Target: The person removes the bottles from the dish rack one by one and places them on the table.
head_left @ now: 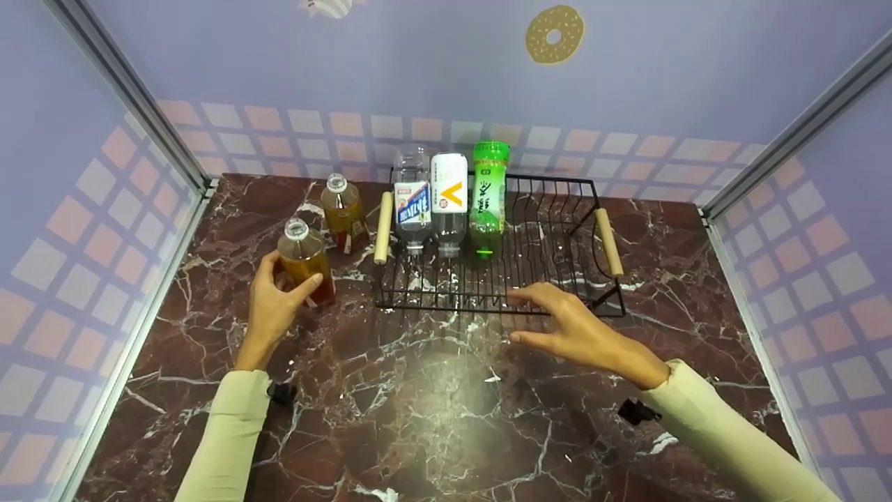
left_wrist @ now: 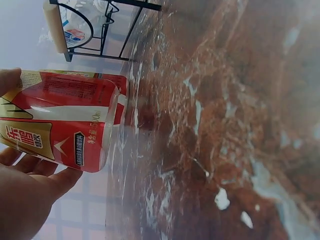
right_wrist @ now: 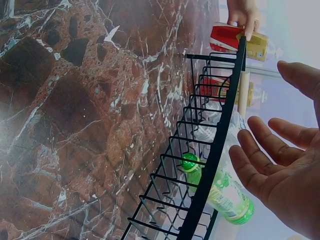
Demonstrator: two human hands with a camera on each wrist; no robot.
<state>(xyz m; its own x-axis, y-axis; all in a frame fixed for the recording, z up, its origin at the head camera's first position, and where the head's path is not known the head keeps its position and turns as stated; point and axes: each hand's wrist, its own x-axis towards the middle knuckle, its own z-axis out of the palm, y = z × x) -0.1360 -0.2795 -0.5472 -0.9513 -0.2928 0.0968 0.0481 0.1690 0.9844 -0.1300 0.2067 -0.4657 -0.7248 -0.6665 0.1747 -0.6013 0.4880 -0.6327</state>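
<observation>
My left hand [head_left: 273, 301] grips a red-and-gold drink bottle [left_wrist: 62, 117] round its body, thumb on one side and fingers on the other. Just behind it stands a second bottle of the same kind [head_left: 345, 215]. My right hand [head_left: 575, 328] holds nothing; its fingers are spread near the front rail of a black wire rack [head_left: 550, 223] with wooden handles. Inside the rack's left half lean three bottles, necks down toward the front: a clear one with a blue-and-white label [head_left: 412, 202], one with a white label [head_left: 449, 185] and a green one [head_left: 490, 188].
The rack stands on a dark red marbled tabletop [head_left: 432, 404], close to the back wall. Lilac panels with a tile print [head_left: 376, 125] enclose the back and both sides. A wooden handle [head_left: 609, 242] marks the rack's right end.
</observation>
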